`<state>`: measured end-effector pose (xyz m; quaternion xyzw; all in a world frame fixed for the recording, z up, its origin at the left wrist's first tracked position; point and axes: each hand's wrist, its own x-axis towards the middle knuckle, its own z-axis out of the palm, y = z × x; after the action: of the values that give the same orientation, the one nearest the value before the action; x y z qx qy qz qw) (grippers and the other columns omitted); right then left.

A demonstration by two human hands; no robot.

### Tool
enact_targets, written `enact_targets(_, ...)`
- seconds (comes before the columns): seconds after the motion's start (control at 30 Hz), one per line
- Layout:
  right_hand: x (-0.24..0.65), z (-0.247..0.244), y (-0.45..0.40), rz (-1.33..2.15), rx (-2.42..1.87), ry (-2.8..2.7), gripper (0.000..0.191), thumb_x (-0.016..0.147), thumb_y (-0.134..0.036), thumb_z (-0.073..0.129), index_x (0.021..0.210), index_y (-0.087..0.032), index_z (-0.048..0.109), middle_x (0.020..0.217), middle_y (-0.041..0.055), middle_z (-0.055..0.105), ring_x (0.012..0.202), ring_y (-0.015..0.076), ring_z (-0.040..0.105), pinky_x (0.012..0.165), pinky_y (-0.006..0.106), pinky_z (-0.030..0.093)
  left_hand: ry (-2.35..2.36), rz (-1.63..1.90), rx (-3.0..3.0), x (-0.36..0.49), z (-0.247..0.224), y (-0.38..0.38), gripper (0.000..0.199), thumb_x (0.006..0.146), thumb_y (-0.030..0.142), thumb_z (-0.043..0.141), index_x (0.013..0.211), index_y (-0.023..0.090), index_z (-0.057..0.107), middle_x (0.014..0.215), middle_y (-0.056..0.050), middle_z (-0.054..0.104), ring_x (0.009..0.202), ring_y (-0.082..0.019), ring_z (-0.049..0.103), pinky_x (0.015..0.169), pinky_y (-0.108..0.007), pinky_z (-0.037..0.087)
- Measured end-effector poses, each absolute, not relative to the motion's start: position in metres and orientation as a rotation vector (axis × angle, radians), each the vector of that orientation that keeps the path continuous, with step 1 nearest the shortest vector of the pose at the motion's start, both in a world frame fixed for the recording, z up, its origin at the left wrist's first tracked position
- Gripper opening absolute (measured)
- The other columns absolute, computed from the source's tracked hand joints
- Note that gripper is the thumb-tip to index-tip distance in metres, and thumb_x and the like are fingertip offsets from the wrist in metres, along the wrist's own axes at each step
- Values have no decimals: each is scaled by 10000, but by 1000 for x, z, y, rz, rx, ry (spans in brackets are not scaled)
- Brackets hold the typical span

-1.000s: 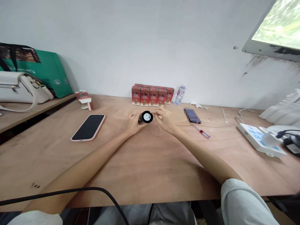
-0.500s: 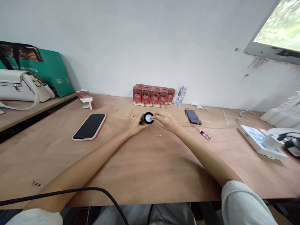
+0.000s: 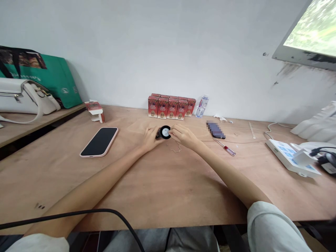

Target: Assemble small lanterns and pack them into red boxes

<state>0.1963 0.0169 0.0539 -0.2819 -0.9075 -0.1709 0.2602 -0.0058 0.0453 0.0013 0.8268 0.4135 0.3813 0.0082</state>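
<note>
Wooden table (image 3: 168, 189) ran along the wall, one piece in work at its middle. Green bag (image 3: 65, 89), far left, the biggest lettering in view: white script with a small round emblem, part hidden behind the white handbag (image 3: 17, 98); no full name legible.

Red boxes (image 3: 172, 109) stood upright in a tight block against the wall. Gilt-toned print and pale bases, their lettering too small to read.

Left hand (image 3: 150, 139) was curled round the black cylinder (image 3: 161, 135), just in front of the boxes, its round end turned toward the wearer. Right hand (image 3: 183, 135) had thumb and fingertips drawn together at that end; whether a tiny part sat between them, I could not tell.

Bottle (image 3: 202, 106), clear, beside the boxes: red and blue label, words unreadable. Screwdriver (image 3: 226, 147) lay off to the right, unheld.

Pale disc (image 3: 164, 132), with dark marks, sat within the cylinder's rim. I judged the piece partly done: disc seated, fingers busy at its edge, that end apparently the part left to settle. Thin wire (image 3: 175, 151) lay loose on the tabletop nearby, untouched.
</note>
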Motion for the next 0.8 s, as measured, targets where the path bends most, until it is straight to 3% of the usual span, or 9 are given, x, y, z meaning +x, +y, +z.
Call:
enact_targets(0.6,196,48,18,-525,-811,-2462,348,972,-246,291,912,-128,612,890,123,625,838,185,559,741,298,452,1346,1167,2613,-7,6,41,397,734,375,681,1059,193,546,947,-68,686,905,-256,629,821,-363,385)
enact_targets(0.8,197,50,21,-527,-719,-2428,334,962,-197,295,952,-112,618,903,127,633,835,187,553,753,307,463,1371,1208,2587,-7,-2,47,425,761,405,654,1106,192,526,1059,-75,668,978,-257,611,843,-361,361)
